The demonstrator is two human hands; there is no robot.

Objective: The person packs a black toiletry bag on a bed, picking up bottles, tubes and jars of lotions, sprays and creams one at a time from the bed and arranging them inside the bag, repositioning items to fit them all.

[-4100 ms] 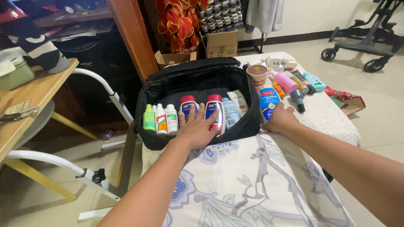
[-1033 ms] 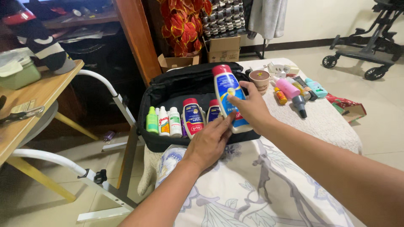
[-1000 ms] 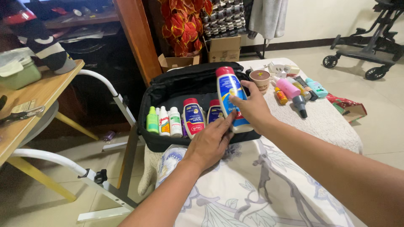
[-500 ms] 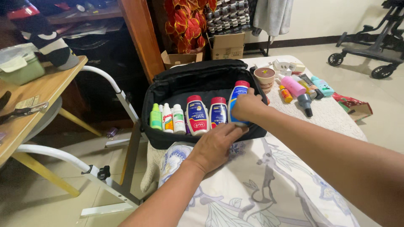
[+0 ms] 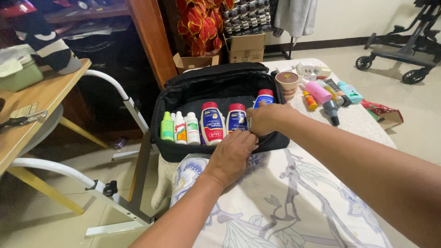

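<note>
An open black bag (image 5: pixel 183 151) lies on a floral sheet (image 5: pixel 285 202). Upright bottles stand in a row inside it: a green one (image 5: pixel 166 127), two small white ones (image 5: pixel 185 128), and two blue-and-white ones with red caps (image 5: pixel 210 123). My right hand (image 5: pixel 265 118) is inside the bag, wrapped around a third blue-and-white red-capped bottle (image 5: pixel 263 97) at the right end of the row. My left hand (image 5: pixel 232 156) presses on the bag's near wall with its fingers spread, holding nothing.
Beyond the bag stand a brown cup (image 5: pixel 286 82), a pink bottle (image 5: pixel 317 91), an orange one (image 5: pixel 310 101), a teal tube (image 5: pixel 350 92) and white plugs (image 5: pixel 307 69). A wooden table (image 5: pixel 32 110) and white metal frame (image 5: pixel 105 193) are at the left. A stroller base (image 5: pixel 404 55) stands far right.
My right hand lifted the blue-and-white bottle from the sheet, carried it over the bag, and lowered it into the row. My left hand moved from the bottles to the bag's near wall.
</note>
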